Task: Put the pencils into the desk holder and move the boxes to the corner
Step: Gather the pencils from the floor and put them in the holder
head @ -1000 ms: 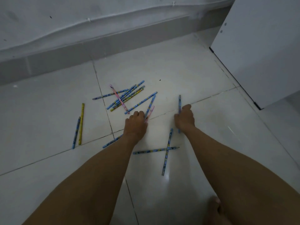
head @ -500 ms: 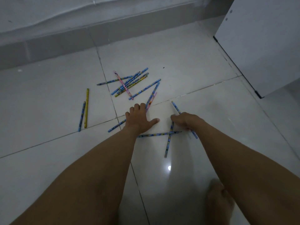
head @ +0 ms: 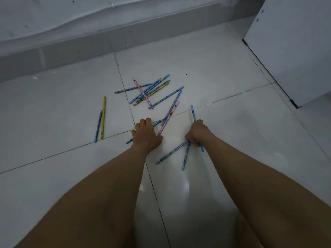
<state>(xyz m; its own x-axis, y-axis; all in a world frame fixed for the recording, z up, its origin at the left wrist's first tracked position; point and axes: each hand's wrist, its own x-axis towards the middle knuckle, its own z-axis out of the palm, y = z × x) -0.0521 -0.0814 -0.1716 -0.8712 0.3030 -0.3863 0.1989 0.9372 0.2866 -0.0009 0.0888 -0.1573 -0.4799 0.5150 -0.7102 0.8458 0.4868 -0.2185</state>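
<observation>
Our right hand [head: 197, 133] now grips three blue pencils [head: 193, 113] in a fist, and the two near ones are no longer crossed but drawn together at it. Our left hand [head: 146, 136] has tucked its thumb in and curls over another pencil [head: 129, 141]; we cannot tell whether it grips. The pile [head: 147, 91] stays just beyond.

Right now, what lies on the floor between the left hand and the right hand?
In the head view, only the near end of the pink pencil, close beside the left hand; from there to the right hand the tile is bare.
</observation>
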